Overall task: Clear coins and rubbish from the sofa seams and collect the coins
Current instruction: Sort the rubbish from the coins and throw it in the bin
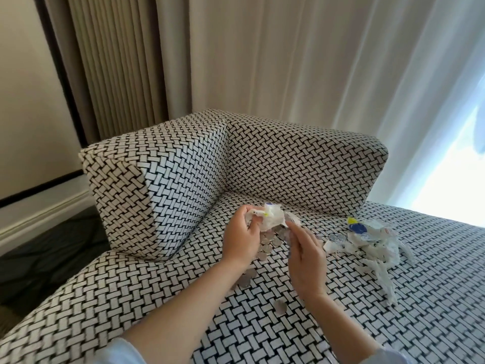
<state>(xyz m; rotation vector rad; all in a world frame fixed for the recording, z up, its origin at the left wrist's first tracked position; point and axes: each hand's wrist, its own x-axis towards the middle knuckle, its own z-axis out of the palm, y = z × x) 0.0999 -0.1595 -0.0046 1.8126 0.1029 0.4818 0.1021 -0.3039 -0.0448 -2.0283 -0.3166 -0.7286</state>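
A crumpled white wrapper [271,218] is gripped in the left hand [242,233], whose fingers are curled round its upper part above the sofa seat [131,298]. The right hand [307,254] is held just beside it with fingers nearly straight, and the wrapper's lower edge is touched by its fingertips [290,224]. A cluster of coins [273,241] is seen on the seat between and below the two hands, and further loose coins [246,278] are scattered nearer the person, partly hidden by the left forearm. To the right, well apart from the hands, a pile of white rubbish [375,243] is spread on the seat, with a blue and yellow scrap [357,227] at its top. A few more coins lie at its left edge. The seat is bounded by two woven-patterned back cushions [301,164] that meet at a corner. Beige curtains [262,61] are hung behind them.
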